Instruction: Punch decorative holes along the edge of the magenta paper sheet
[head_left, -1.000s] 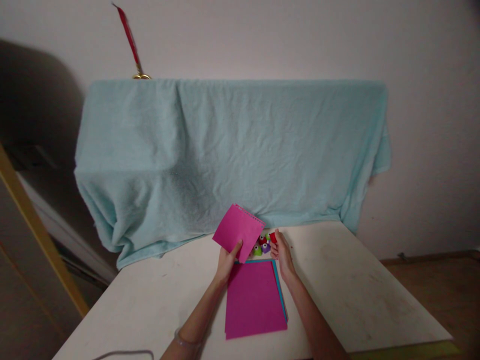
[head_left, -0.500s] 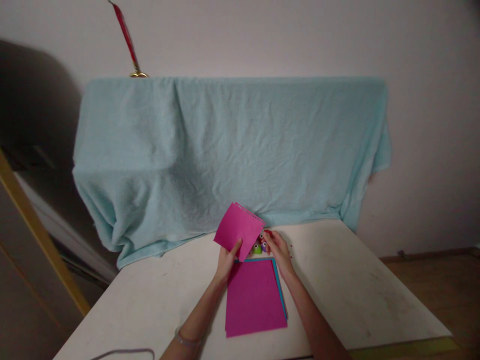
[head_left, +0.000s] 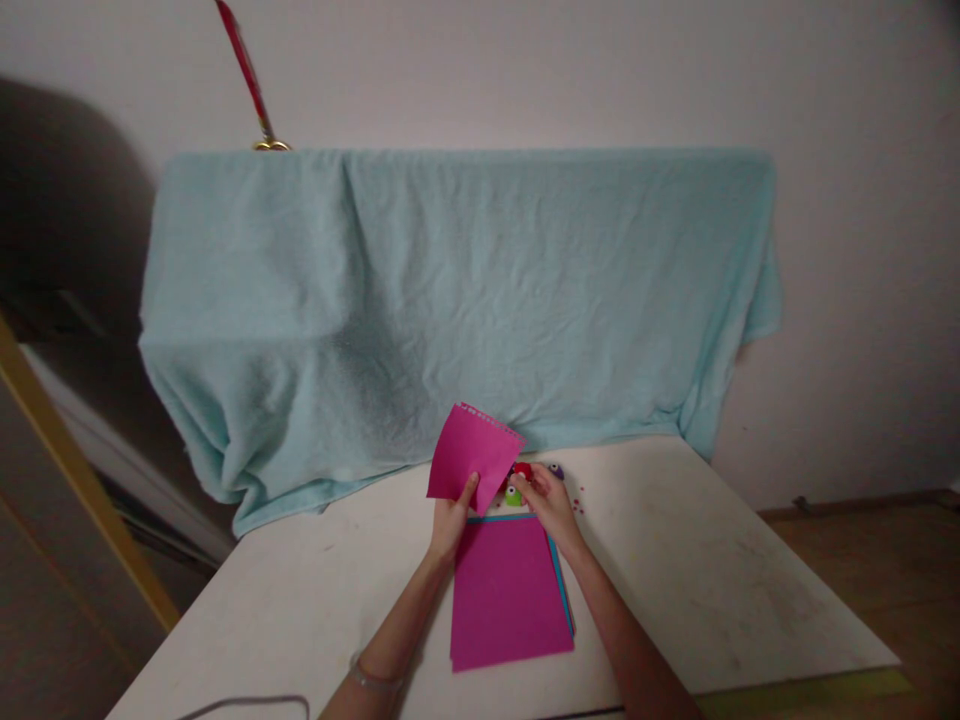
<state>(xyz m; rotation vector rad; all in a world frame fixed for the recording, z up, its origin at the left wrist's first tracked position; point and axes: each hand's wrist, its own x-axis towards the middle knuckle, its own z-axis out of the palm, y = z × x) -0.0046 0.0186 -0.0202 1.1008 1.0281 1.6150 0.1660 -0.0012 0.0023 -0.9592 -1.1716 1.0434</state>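
The upper sheet is smooth paper (quite matt), the towel fuzzy cloth.

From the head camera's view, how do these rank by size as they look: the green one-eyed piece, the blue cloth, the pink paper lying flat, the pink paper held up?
Largest to smallest:
1. Blue cloth
2. Flat pink paper
3. Held pink paper
4. Green one-eyed piece

Toys behind sheets — on table

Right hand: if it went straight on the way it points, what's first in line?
The right hand would likely meet the small rounded red toy first, perhaps touching it now; beyond lies the magenta paper sheet held in the left hand. Depth is unclear.
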